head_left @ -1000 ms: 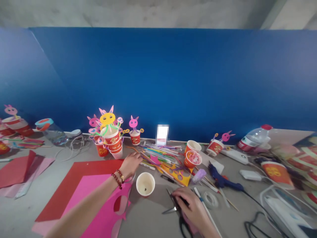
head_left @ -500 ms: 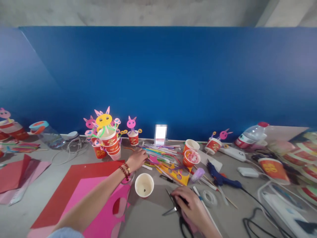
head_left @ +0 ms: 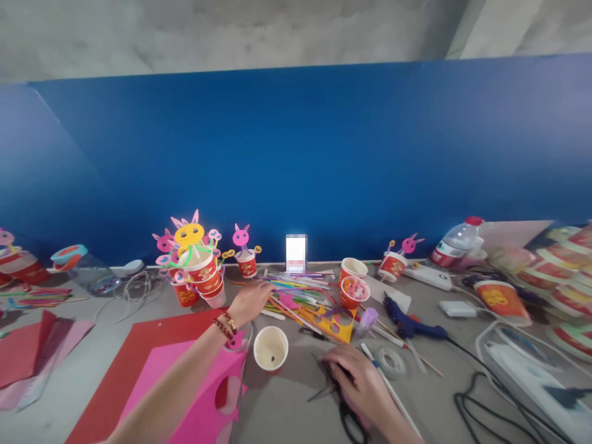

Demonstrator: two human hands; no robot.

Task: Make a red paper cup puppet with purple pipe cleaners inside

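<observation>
My left hand (head_left: 251,302), a beaded bracelet at its wrist, reaches to the left end of a pile of coloured sticks (head_left: 303,290). Its fingers are bent together over the pile, and whether they grip a stick is too small to tell. My right hand (head_left: 354,373) is closed on black-handled scissors (head_left: 354,425), whose blades are spread and point up and to the left. Between the hands stands a white-lined paper cup (head_left: 271,349) with a small dark spot inside. Pink sheets (head_left: 185,376) lie beneath my left forearm.
Decorated red cups (head_left: 197,265) stand stacked at the back left. A blue glue gun (head_left: 411,324) and a tape roll (head_left: 391,362) lie right of my right hand. A bottle (head_left: 456,243) and white power strip (head_left: 531,382) are farther right. Yellow cut paper (head_left: 340,324) lies mid-table.
The camera view has shifted slightly. My left hand stays at the sticks, a little lower in the picture. My right hand still holds the scissors.
</observation>
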